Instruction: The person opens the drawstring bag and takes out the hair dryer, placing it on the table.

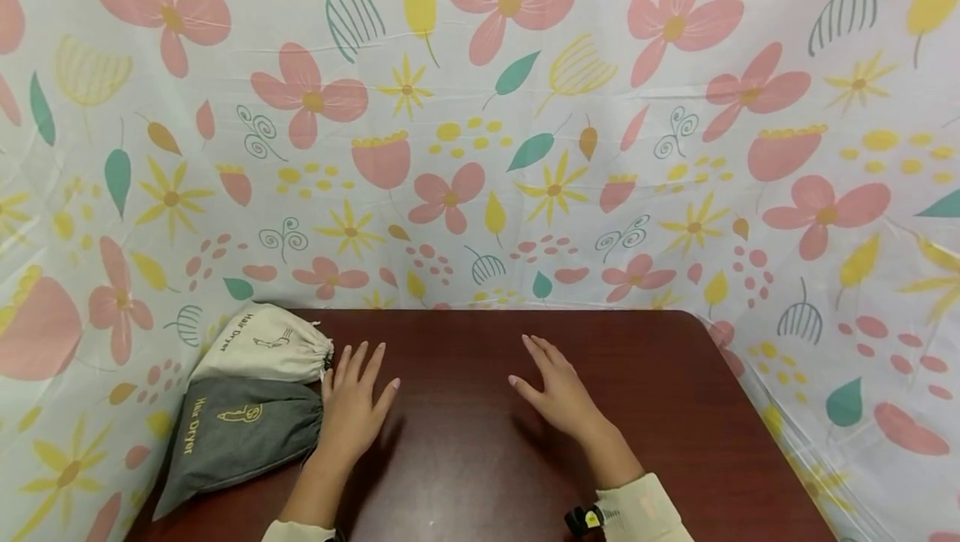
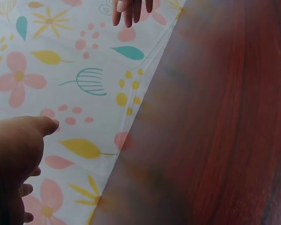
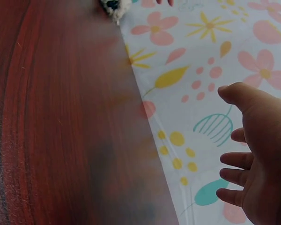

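Note:
In the head view my left hand [image 1: 351,409] is held over the left side of the table, fingers straight and apart, nothing in it. Right beside it lies a dark grey drawstring bag [image 1: 243,434] printed "Hair Dryer" in yellow. Behind that one, and partly overlapped by it, is a cream drawstring bag [image 1: 262,343] with the same words in black. My right hand [image 1: 562,392] hovers over the right half of the table, its fingers extended and holding nothing. The right wrist view shows this hand [image 3: 257,150] with thumb and fingers spread.
The dark red-brown wooden table [image 1: 457,442] has a rounded far right corner. A white curtain [image 1: 480,192] with pink, yellow and green floral print hangs behind it and along both sides. A black strap device [image 1: 583,519] sits at my right cuff.

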`<move>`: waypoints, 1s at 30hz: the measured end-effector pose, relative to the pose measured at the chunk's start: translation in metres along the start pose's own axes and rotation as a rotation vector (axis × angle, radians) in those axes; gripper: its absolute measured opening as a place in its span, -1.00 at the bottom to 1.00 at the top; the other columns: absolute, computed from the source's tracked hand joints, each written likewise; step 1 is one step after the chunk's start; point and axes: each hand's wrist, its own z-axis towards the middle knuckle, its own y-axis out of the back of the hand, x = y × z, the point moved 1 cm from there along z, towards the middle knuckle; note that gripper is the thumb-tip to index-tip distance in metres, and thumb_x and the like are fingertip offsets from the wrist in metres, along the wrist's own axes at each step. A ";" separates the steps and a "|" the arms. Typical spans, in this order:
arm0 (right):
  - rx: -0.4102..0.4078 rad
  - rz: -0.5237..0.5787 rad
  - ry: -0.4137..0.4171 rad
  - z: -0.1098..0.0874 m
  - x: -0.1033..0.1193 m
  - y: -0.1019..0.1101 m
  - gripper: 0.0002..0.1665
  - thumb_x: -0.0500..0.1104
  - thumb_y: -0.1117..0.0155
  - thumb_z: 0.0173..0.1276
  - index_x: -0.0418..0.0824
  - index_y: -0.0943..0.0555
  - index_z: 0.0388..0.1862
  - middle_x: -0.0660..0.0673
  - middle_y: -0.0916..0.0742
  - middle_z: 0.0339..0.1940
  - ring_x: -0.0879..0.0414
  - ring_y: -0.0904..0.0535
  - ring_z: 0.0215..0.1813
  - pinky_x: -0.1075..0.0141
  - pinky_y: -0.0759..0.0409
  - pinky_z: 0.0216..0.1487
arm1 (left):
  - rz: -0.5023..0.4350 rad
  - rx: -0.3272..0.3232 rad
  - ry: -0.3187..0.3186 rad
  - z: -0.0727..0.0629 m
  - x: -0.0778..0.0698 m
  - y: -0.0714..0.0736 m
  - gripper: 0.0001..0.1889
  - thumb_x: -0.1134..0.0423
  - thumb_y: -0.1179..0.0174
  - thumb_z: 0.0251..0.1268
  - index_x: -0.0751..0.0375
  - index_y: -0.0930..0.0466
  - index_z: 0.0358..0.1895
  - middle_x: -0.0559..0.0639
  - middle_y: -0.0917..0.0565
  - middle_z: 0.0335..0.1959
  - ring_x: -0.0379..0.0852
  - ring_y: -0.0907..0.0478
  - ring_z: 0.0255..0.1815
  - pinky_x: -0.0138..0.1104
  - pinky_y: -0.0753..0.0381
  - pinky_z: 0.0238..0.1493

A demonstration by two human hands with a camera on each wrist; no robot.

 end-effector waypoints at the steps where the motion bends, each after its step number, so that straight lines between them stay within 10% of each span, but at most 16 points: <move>1: 0.004 -0.003 0.001 0.000 0.000 0.000 -0.05 0.27 -0.26 0.41 -0.02 -0.16 0.64 -0.25 -0.30 0.60 -0.28 -0.23 0.58 -0.30 -0.29 0.44 | 0.002 -0.004 0.002 -0.001 0.001 0.001 -0.31 -0.10 -0.19 0.44 -0.07 -0.24 0.56 0.20 -0.29 0.55 0.30 -0.07 0.61 0.40 -0.04 0.40; 30: 0.097 0.000 -0.034 -0.019 0.002 -0.015 -0.09 0.27 -0.24 0.43 0.03 -0.19 0.63 -0.17 -0.36 0.57 -0.20 -0.34 0.54 -0.21 -0.37 0.44 | 0.091 0.077 0.096 -0.030 0.056 0.021 -0.19 -0.01 -0.35 0.29 0.21 -0.25 0.53 0.39 -0.28 0.48 0.43 -0.04 0.57 0.47 0.07 0.39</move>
